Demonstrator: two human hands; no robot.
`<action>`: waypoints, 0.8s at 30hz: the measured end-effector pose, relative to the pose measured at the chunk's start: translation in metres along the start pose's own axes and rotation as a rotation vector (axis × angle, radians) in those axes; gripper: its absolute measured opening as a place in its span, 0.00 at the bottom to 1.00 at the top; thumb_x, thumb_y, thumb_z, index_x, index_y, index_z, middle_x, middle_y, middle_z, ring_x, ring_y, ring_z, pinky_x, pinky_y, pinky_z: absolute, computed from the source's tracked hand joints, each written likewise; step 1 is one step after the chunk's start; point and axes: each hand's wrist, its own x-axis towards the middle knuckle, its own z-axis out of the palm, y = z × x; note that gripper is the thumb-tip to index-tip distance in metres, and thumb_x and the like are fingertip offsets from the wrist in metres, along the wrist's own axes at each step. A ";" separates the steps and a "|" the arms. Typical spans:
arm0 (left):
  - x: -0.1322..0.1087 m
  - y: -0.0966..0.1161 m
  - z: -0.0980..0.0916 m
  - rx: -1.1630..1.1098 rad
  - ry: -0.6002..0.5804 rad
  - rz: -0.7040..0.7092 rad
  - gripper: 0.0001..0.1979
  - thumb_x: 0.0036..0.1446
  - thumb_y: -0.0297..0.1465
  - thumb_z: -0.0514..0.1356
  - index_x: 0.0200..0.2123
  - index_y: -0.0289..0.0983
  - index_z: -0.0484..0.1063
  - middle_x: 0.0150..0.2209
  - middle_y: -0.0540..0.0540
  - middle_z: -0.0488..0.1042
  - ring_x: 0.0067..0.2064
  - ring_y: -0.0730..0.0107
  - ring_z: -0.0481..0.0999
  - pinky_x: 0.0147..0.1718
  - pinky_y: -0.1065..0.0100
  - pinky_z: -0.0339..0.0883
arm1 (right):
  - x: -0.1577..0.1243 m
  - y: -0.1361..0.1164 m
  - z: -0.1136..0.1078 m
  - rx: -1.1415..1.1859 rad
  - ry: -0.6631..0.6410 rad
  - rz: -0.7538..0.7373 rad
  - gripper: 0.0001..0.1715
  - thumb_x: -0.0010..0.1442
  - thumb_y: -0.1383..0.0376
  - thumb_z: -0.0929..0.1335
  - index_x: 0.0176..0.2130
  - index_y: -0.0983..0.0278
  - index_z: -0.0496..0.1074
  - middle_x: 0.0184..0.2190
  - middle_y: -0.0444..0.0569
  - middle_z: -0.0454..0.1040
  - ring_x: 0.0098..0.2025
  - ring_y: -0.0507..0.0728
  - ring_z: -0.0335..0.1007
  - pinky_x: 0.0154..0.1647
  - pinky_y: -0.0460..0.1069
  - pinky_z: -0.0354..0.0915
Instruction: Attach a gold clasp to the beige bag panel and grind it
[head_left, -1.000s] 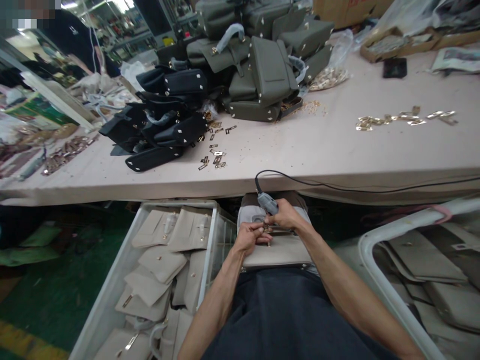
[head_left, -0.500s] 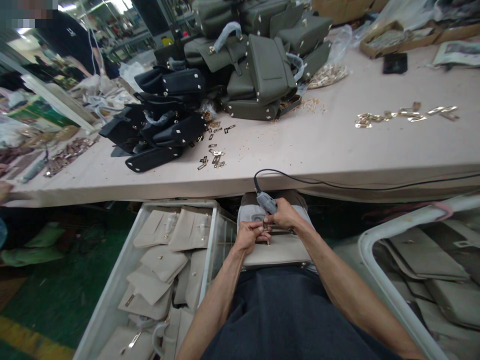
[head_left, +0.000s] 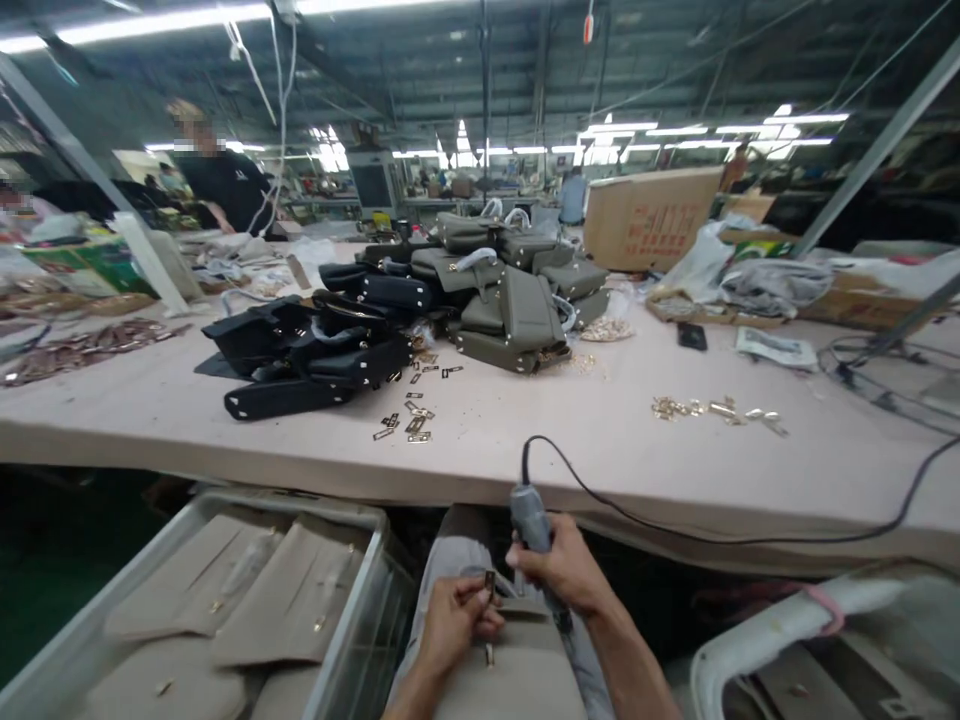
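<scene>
A beige handbag [head_left: 525, 672] lies on my lap, with a small metal clasp [head_left: 490, 653] on its front. My left hand [head_left: 450, 625] is above its left side, thumb and fingers pinching a small metal plate [head_left: 490, 586]. To the right, my right hand [head_left: 570, 568] is wrapped round a grey corded electric screwdriver [head_left: 530, 515]. The cord end of the screwdriver points up, and its tip is near the bag's right side, partly hidden behind the hand.
Black handbags [head_left: 300, 350] and olive handbags [head_left: 517, 315] are piled on the table [head_left: 480, 450]. Loose metal plates [head_left: 418, 425] lie before them, more fittings [head_left: 720, 410] at right. Crates of beige pieces stand left [head_left: 375, 560] and right [head_left: 705, 650]. A black cord [head_left: 675, 538] crosses the table edge.
The view has tilted upward, showing more of the room. My hands have moved apart: the right has drawn the screwdriver away from the left hand, which still pinches the metal plate.
</scene>
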 end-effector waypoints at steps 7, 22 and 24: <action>-0.002 0.008 0.015 0.058 0.064 0.079 0.31 0.43 0.56 0.70 0.30 0.29 0.79 0.30 0.37 0.80 0.21 0.66 0.78 0.18 0.72 0.69 | 0.033 -0.094 -0.068 0.751 0.340 -0.360 0.23 0.45 0.67 0.80 0.37 0.61 0.69 0.33 0.44 0.73 0.24 0.49 0.65 0.26 0.46 0.67; 0.016 -0.009 0.005 -0.033 0.127 0.054 0.38 0.37 0.60 0.70 0.33 0.29 0.79 0.30 0.33 0.81 0.19 0.65 0.77 0.15 0.72 0.66 | 0.209 -0.080 -0.125 1.074 0.672 -0.310 0.17 0.60 0.63 0.73 0.34 0.62 0.60 0.27 0.35 0.66 0.20 0.44 0.60 0.24 0.42 0.66; 0.016 -0.008 0.003 -0.034 0.109 0.054 0.37 0.37 0.60 0.70 0.33 0.29 0.79 0.30 0.34 0.81 0.19 0.65 0.78 0.15 0.72 0.66 | 0.219 -0.076 -0.122 1.071 0.667 -0.301 0.17 0.60 0.62 0.73 0.34 0.62 0.60 0.27 0.35 0.66 0.20 0.45 0.60 0.24 0.42 0.66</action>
